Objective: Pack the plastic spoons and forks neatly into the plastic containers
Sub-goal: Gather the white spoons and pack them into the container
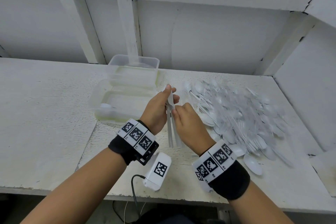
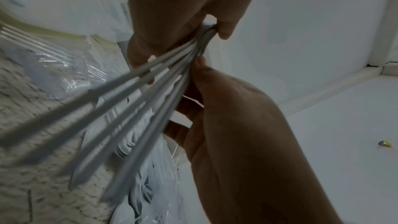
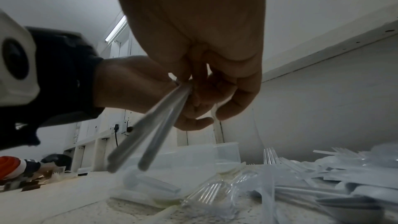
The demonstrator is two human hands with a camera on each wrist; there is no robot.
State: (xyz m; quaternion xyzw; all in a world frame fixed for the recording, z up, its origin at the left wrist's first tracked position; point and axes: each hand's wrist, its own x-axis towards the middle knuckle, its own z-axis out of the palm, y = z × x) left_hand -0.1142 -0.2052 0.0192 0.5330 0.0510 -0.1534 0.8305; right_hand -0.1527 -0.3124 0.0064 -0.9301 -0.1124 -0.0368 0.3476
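Note:
My left hand (image 1: 170, 94) grips a bundle of white plastic spoons (image 1: 171, 132) above the table, bowls up and handles fanned toward me. My right hand (image 1: 179, 109) pinches the same bundle just below the bowls. The left wrist view shows the left hand (image 2: 193, 28) and right hand (image 2: 200, 74) closed round the spoons (image 2: 129, 108). The right wrist view shows the right hand (image 3: 204, 81) on the handles (image 3: 155, 125). A large loose pile of spoons and forks (image 1: 236, 114) lies to the right. A clear container (image 1: 94, 100) sits left of my hands with a few white pieces inside. A second clear container (image 1: 134, 60) stands behind it.
A white tagged device (image 1: 158, 171) with a black cable (image 1: 134, 187) lies near the table's front edge (image 1: 54, 190). White panelled walls close the back and the right side (image 1: 309, 78). Bare white tabletop (image 1: 45, 114) stretches to the left.

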